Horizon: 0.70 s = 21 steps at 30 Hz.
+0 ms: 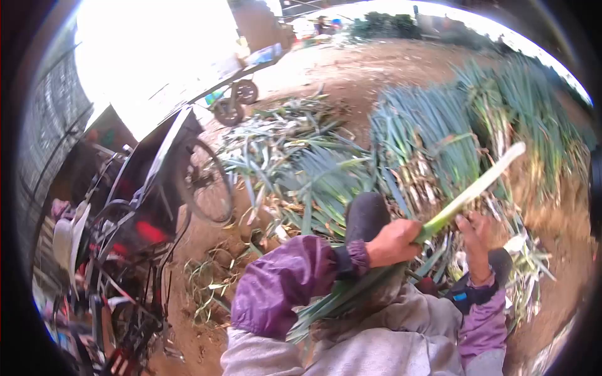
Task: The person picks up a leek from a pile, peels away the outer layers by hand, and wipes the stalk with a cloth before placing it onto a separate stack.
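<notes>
My left hand [396,243] is wrapped round a leek [464,197]. Its pale white end points up and to the right, while green leaves [351,301] trail down over my lap beneath my forearm. Just under the stalk is my right hand [478,241], its fingers curled in close to the leek. Whatever those fingers pinch, if anything, is too small and blurred to make out. Purple sleeves cover both my forearms, with dark bands at the wrists.
Bundled leeks [426,135] lie in rows ahead and to the right. Loose leaves [295,144] and trimmings [530,269] litter the dirt floor around my knees. To the left stands a wheeled cart or cycle [204,182], with a small-wheeled trolley [244,92] behind it.
</notes>
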Each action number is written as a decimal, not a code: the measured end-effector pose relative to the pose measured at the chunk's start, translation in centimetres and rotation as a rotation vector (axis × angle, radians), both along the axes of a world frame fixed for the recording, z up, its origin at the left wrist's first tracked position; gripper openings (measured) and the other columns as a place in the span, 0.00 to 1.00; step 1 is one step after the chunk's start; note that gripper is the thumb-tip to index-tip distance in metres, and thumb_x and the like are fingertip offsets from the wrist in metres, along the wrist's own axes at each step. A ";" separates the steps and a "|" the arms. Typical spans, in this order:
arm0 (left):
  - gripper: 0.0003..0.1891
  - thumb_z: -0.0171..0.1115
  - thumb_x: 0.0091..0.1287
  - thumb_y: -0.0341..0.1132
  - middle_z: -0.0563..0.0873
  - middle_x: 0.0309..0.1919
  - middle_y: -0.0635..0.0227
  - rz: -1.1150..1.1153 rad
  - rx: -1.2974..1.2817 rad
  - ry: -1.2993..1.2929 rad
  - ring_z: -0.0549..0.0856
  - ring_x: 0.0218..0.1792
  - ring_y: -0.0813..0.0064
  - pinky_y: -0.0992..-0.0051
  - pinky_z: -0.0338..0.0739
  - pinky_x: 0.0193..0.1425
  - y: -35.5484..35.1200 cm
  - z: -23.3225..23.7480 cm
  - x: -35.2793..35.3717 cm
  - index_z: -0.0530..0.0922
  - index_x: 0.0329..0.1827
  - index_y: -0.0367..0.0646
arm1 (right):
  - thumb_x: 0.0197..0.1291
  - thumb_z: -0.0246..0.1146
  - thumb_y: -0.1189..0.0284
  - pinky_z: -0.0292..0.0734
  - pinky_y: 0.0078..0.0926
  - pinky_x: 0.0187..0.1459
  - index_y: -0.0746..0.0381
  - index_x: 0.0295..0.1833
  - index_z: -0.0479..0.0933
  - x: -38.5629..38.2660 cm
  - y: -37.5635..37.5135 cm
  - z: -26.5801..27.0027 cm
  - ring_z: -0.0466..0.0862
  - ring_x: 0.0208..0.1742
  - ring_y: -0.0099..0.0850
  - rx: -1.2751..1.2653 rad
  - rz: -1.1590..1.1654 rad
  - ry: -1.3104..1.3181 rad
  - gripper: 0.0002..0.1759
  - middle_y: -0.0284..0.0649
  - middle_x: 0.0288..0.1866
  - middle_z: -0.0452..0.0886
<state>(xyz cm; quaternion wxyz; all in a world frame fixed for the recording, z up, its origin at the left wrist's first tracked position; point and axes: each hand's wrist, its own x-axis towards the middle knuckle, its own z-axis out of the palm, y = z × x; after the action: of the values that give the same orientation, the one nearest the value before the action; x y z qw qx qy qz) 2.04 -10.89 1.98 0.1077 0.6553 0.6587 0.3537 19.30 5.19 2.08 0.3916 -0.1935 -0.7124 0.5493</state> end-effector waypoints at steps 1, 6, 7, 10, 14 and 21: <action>0.15 0.68 0.53 0.33 0.78 0.23 0.52 -0.024 -0.103 -0.044 0.78 0.23 0.61 0.62 0.72 0.30 0.4 0.4 0.4 0.76 0.39 0.35 | 0.61 0.60 0.70 0.77 0.18 0.37 0.71 0.42 0.80 -0.2 -1.6 2.2 0.82 0.35 0.22 -0.041 -0.003 0.021 0.13 0.36 0.34 0.83; 0.10 0.69 0.54 0.26 0.80 0.24 0.66 -0.041 -0.152 -0.243 0.76 0.29 0.83 0.73 0.73 0.32 1.5 2.8 1.9 0.79 0.37 0.33 | 0.59 0.64 0.66 0.62 0.25 0.24 0.66 0.29 0.79 1.2 0.6 0.0 0.68 0.23 0.17 0.026 -0.096 0.008 0.13 0.28 0.19 0.69; 0.10 0.69 0.54 0.26 0.80 0.25 0.68 -0.075 -0.179 -0.269 0.76 0.28 0.83 0.75 0.73 0.32 1.9 2.6 1.6 0.78 0.37 0.33 | 0.59 0.64 0.67 0.61 0.23 0.24 0.66 0.28 0.79 1.1 1.8 -0.9 0.68 0.23 0.16 0.030 -0.067 -0.035 0.13 0.28 0.19 0.70; 0.13 0.70 0.53 0.28 0.78 0.22 0.62 -0.092 -0.244 -0.375 0.76 0.26 0.80 0.72 0.72 0.32 2.8 2.9 2.0 0.78 0.38 0.33 | 0.58 0.62 0.72 0.60 0.21 0.22 0.69 0.28 0.79 0.6 1.9 -2.3 0.67 0.22 0.15 -0.109 -0.034 0.136 0.11 0.28 0.18 0.72; 0.12 0.70 0.52 0.27 0.79 0.24 0.69 -0.106 -0.425 -0.496 0.75 0.27 0.83 0.75 0.71 0.32 4.7 2.4 1.2 0.79 0.38 0.32 | 0.58 0.59 0.75 0.60 0.22 0.23 0.71 0.32 0.78 1.0 2.1 -1.8 0.65 0.24 0.14 -0.141 -0.008 0.193 0.08 0.27 0.20 0.70; 0.12 0.72 0.55 0.33 0.81 0.26 0.74 -0.082 -0.695 -0.850 0.77 0.28 0.84 0.78 0.71 0.32 8.2 1.7 0.6 0.81 0.36 0.35 | 0.58 0.59 0.76 0.60 0.21 0.23 0.68 0.27 0.73 1.8 4.1 -2.4 0.65 0.24 0.14 -0.123 -0.134 0.039 0.09 0.25 0.20 0.68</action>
<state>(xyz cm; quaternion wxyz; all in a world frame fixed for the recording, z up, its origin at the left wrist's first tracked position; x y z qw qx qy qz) 2.66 -2.70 3.69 0.5881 0.4056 0.6091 0.3444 21.11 9.33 -0.36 0.4286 -0.2534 -0.6550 0.5683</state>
